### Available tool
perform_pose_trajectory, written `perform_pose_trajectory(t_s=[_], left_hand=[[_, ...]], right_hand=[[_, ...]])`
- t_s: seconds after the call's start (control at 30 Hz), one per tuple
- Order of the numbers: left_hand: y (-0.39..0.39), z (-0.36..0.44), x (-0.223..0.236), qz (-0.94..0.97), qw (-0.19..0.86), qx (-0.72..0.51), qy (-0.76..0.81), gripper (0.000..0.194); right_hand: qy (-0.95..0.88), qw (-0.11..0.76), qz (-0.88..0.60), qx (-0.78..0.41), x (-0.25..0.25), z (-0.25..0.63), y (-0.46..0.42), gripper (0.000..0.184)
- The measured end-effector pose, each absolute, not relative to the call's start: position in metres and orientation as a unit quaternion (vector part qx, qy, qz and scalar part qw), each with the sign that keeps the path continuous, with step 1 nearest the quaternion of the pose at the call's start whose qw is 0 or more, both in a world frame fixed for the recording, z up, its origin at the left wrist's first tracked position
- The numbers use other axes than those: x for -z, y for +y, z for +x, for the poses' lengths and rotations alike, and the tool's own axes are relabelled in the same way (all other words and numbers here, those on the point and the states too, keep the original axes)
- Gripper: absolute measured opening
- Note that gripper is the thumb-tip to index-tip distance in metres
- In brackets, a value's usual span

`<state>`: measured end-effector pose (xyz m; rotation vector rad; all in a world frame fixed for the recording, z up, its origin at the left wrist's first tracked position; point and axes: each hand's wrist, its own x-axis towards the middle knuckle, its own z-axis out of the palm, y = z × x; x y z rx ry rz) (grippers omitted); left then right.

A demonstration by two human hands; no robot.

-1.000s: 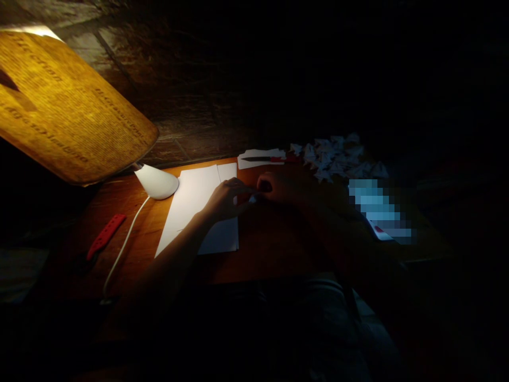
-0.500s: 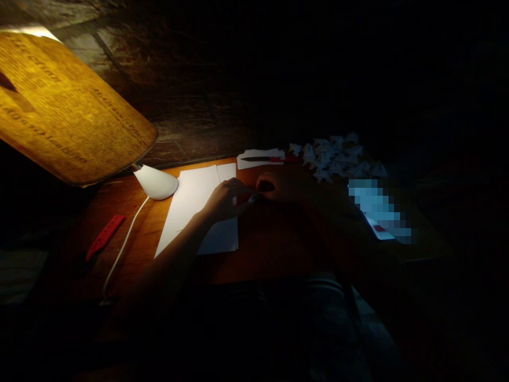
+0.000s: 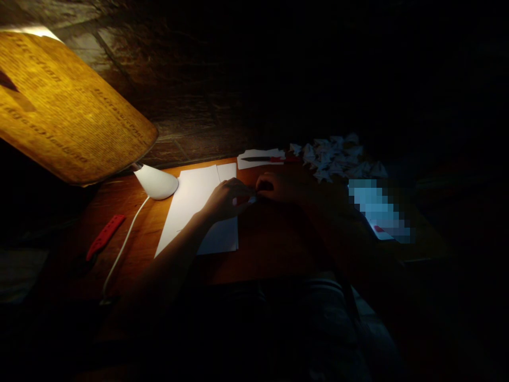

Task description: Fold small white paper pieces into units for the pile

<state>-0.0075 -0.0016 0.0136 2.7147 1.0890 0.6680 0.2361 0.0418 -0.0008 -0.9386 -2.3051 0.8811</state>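
Observation:
The scene is very dark, lit by one lamp. My left hand rests at the right edge of a stack of white paper sheets, fingers curled in a pinch. My right hand meets it fingertip to fingertip, also curled. Between them shows a small pale piece of paper, held by both hands just above the wooden table. Its shape is too small and dim to make out.
A white lamp base with a cord stands left of the sheets, under a large yellow shade. A red-handled tool lies at the left. A knife on paper, a pile of small folded paper pieces and a glowing screen lie beyond.
Hardly anything has moved. The fingertips shift slightly on the small piece of paper while both hands stay in the same place.

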Motion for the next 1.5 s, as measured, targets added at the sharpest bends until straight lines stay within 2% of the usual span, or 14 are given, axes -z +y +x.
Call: perform_pose_trajectory(t_s=[0.53, 0.83, 1.23, 1.5], left_hand=[[0.0, -0.007, -0.013, 0.909, 0.069, -0.199, 0.359, 0.024], [-0.007, -0.004, -0.024, 0.924, 0.042, -0.156, 0.346, 0.024], [-0.015, 0.0, -0.027, 0.927, 0.036, -0.127, 0.351, 0.034], [-0.012, -0.002, -0.025, 0.931, 0.021, -0.118, 0.345, 0.029]], right_hand=[[-0.845, 0.247, -0.339, -0.332, -0.001, 0.236, 0.042, 0.01], [-0.844, 0.244, -0.36, -0.314, -0.002, 0.234, 0.041, 0.017], [-0.839, 0.246, -0.376, -0.308, -0.003, 0.237, 0.043, 0.017], [-0.831, 0.251, -0.387, -0.31, -0.006, 0.235, 0.041, 0.014]])
